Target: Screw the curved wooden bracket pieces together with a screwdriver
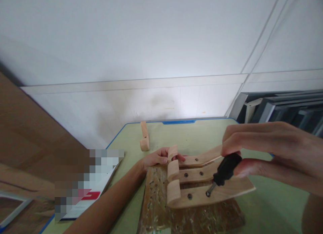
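Note:
Three curved wooden hook pieces (202,185) lie side by side on a dark perforated board (176,213), each with dark screws in it. My right hand (267,153) is closed round the black handle of a screwdriver (223,173), whose metal tip sits at a screw hole in the nearest piece. My left hand (157,157) grips the curled end of the farthest piece (173,152), with its fingers wrapped round it.
One more wooden hook piece (144,138) lies alone near the far edge of the green table (191,133). A printed sheet (85,193) rests at the table's left edge. Dark stacked frames (285,106) stand at the back right, against a white wall.

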### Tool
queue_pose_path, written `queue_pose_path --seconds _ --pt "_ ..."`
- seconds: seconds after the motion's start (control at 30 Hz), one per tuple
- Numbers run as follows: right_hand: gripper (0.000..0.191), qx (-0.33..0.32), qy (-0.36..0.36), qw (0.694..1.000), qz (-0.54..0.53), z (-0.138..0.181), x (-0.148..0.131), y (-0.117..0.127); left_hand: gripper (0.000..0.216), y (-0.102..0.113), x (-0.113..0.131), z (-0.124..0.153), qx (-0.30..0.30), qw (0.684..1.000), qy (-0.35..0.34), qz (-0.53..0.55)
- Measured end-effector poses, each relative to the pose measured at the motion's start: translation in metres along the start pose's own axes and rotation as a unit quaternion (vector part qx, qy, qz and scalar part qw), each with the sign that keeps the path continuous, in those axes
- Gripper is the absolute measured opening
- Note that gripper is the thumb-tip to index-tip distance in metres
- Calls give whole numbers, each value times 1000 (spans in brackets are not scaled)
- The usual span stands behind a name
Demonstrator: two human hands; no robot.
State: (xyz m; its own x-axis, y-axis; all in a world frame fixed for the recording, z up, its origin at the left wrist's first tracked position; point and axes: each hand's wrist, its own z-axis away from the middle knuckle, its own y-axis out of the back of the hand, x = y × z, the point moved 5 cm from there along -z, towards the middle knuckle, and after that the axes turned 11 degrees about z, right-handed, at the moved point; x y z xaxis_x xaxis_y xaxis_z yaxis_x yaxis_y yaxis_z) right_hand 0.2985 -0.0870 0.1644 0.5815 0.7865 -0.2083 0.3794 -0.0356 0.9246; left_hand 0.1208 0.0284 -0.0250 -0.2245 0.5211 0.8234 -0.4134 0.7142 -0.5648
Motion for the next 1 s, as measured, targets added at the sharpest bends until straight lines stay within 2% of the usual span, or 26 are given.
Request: queue_pose_path --seconds 0.2,0.37,0.63,0.87,1.0 --pt "17 5 3 999 -31 -2 5 -1 35 -1 0 1 4 1000 4 1" --pt "12 30 18 999 4 -2 4 -1 36 2 -1 0 5 1000 6 1" --pt "15 34 -24 997 68 -2 7 -8 38 -1 -1 0 2 1000 13 4" --pt "4 24 -19 999 19 -5 6 -6 38 -1 -1 0 2 1000 11 5" --pt "15 -7 1 999 -44 -3 -1 -2 39 0 -3 0 4 1000 22 3"
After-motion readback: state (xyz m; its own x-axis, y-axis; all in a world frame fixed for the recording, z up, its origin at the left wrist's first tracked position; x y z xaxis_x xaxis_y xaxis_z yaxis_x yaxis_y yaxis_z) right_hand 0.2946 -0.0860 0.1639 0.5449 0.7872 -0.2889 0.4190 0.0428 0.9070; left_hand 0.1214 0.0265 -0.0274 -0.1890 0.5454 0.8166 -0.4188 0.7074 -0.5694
